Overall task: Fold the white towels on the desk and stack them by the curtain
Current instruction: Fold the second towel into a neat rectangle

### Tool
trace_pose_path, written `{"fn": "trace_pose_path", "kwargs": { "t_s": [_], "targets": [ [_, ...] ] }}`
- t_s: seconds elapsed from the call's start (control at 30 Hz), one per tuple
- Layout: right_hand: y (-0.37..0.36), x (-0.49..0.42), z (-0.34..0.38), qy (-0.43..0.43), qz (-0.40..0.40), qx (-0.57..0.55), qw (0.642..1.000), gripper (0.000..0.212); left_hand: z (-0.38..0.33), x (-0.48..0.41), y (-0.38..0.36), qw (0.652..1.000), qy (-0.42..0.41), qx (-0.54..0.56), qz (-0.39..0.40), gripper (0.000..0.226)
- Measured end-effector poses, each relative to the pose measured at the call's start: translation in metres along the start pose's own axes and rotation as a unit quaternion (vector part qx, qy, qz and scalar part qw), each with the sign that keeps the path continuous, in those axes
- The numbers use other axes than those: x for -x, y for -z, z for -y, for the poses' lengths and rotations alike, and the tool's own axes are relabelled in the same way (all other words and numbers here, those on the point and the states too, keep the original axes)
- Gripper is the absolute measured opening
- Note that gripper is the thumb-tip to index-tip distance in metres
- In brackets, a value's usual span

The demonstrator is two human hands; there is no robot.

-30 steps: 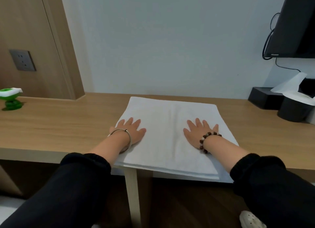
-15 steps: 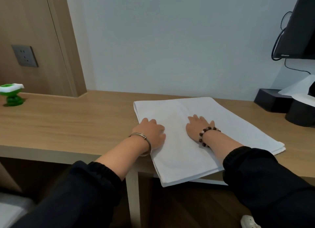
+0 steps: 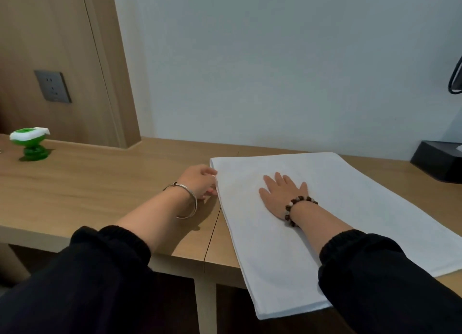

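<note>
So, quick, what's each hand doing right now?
Left hand: curled at the towel's left edge; whether it grips the edge cannot be told.
Right hand: open, flat on the towel, holding nothing.

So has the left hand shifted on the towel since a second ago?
Yes. The left hand has slid off the top of the white towel to its left edge, toward the green ornament, and now rests on the desk.

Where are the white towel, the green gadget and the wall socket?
white towel [image 3: 350, 203]: head view, bare middle of its top.
green gadget [image 3: 31, 143]: head view, its stem, left on the desk.
wall socket [image 3: 53, 86]: head view, centre of its grey plate.
</note>
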State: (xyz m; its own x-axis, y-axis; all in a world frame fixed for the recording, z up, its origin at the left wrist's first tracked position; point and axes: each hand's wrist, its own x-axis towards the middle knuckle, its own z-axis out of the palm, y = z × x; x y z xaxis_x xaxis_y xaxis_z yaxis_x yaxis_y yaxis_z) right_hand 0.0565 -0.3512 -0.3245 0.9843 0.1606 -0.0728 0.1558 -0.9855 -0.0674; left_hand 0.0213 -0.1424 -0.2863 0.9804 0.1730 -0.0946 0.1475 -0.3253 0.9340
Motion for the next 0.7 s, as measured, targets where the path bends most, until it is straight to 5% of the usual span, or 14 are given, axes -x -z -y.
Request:
{"fn": "trace_pose_path", "kwargs": {
  "t_s": [0.13, 0.3, 0.43, 0.7],
  "targets": [
    [-0.001, 0.0, -0.001, 0.009, 0.009, 0.01, 1.0, 0.057, -0.009, -0.035, -0.001, 0.995, 0.051, 0.08, -0.025, 0.036],
    [-0.003, 0.0, -0.002, 0.026, 0.003, 0.013, 1.0, 0.056, -0.016, -0.069, -0.017, 0.995, 0.043, 0.025, -0.089, 0.05],
    [-0.005, 0.001, -0.003, 0.035, -0.004, 0.016, 0.999, 0.055, -0.016, -0.081, -0.019, 0.988, 0.051, 0.018, -0.148, 0.008],
    [-0.004, 0.002, -0.002, 0.047, -0.008, 0.011, 0.999, 0.054, -0.006, -0.097, -0.006, 0.96, 0.004, -0.217, -0.175, 0.016]
  ]
}}
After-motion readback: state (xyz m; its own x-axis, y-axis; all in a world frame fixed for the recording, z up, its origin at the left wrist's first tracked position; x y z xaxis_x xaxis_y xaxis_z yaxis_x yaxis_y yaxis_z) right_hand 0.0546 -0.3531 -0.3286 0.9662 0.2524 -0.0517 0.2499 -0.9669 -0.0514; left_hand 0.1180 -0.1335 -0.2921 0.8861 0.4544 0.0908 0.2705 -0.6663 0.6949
